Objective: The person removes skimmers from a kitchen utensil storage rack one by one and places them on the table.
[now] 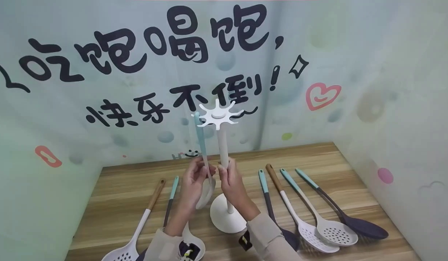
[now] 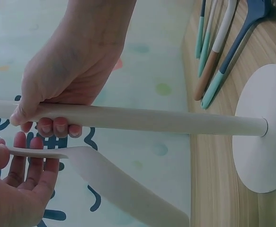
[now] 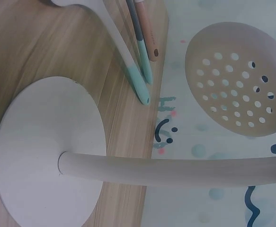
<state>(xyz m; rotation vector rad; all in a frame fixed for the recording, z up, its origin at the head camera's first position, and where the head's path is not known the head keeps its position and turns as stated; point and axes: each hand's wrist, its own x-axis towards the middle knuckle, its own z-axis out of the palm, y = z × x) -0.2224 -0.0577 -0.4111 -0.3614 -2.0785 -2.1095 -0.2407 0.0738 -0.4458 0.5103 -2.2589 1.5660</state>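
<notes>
My left hand [image 1: 195,181] pinches the neck of a slotted skimmer [image 1: 206,190] with a teal handle and a pale head. In the right wrist view the skimmer's head [image 3: 237,80] shows its round holes. The handle's top end is up beside one arm of a white utensil stand [image 1: 223,145]; whether it is hooked there I cannot tell. My right hand [image 1: 233,181] grips the stand's pole about halfway up; in the left wrist view the right hand [image 2: 76,71] has its fingers wrapped round it. The stand's star-shaped top [image 1: 218,115] holds no other utensil.
On the wooden table [image 1: 137,188], a slotted spoon [image 1: 148,214] with a wooden handle, a dark utensil [image 1: 170,199] and a pale ladle [image 1: 191,241] lie left. At right lie a dark turner [image 1: 269,206], a white slotted spoon [image 1: 311,235], a pale skimmer [image 1: 336,232] and a dark spoon [image 1: 365,226].
</notes>
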